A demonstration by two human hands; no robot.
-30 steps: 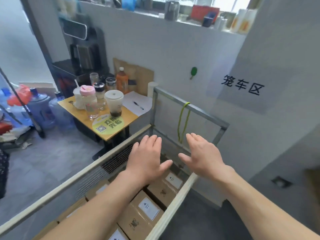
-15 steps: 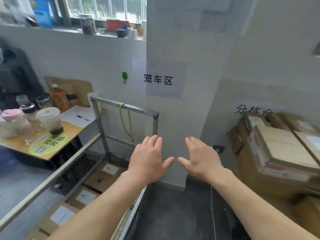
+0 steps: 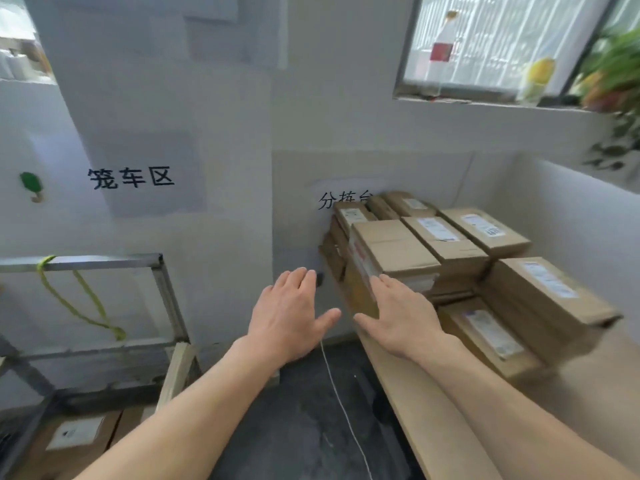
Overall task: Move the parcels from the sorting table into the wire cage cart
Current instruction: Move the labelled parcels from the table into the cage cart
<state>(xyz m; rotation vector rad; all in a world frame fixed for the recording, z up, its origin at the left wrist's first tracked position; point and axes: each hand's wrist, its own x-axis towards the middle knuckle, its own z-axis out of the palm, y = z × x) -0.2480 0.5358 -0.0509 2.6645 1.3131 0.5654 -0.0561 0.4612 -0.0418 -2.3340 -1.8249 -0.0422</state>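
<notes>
**Empty hands reach for the next parcel on the worktop**

Far left: wire cage cart (image 3: 104, 262), a metal frame against the wall with a yellow-green cord (image 3: 74, 299) tied on its top rail. The parcels in the cart (image 3: 74, 434) lie flat, label up and side by side, probably so more will fit. The wall sign (image 3: 131, 177) above likely marks the cart's spot.

Centre: the left hand (image 3: 287, 317) is over the dark floor (image 3: 304, 427), palm down. Its fingers (image 3: 294, 282) are straight and pressed together with the thumb spread wide, and it holds nothing. The right hand (image 3: 401, 317) is just beside it in a mirrored pose, fingers (image 3: 391, 289) straight and together, thumb out, also empty. Its tips sit in front of the near side of the front parcel (image 3: 391, 247); the blur hides whether they touch. With palms down and thumbs spread, the hands look shaped to clamp a box from both sides.

Right: the stacked parcels (image 3: 464, 244) sit on the worktop (image 3: 408, 386), pushed into the wall corner in more than one layer, labels up. The front parcel is on top at the stack's left end and nearest the hands, so it is the likely next pick. Many remain, so my read is mid-task.

Upper right: a window (image 3: 485, 46), with a plant (image 3: 616, 74) at the edge.
</notes>
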